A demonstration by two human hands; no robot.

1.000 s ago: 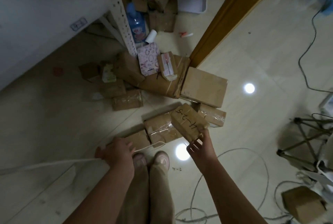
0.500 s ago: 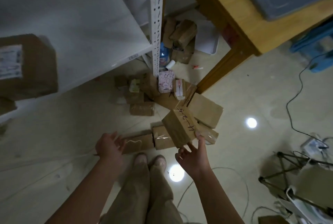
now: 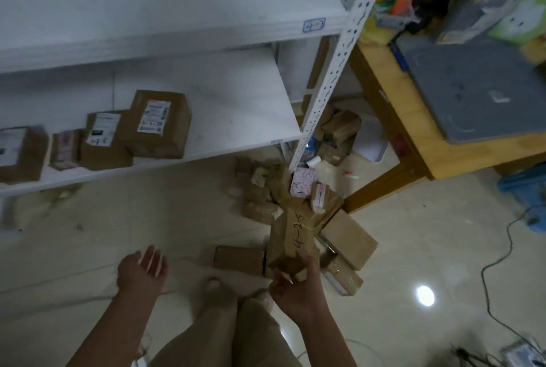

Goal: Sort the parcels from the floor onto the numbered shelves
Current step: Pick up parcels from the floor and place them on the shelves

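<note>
Underfoot, pale glossy floor [image 3: 147, 219], with a heap of brown parcels [image 3: 348, 236] at the foot of a white shelf rack [image 3: 334, 71]. More labelled boxes [image 3: 159, 124] on its lower board, and a wooden table [image 3: 413, 136] off to the right. Grips one oblong held parcel [image 3: 292, 236] by its near end in the right hand [image 3: 298, 292], fingers curled round that end. Holds it above the heap, long axis running away from the body toward the rack's post, handwritten "4-2-5" on the upper face reading along that axis. Holds the left hand [image 3: 141, 269] out low over the floor, fingers straight and loosely spread, grasping nothing.
</note>
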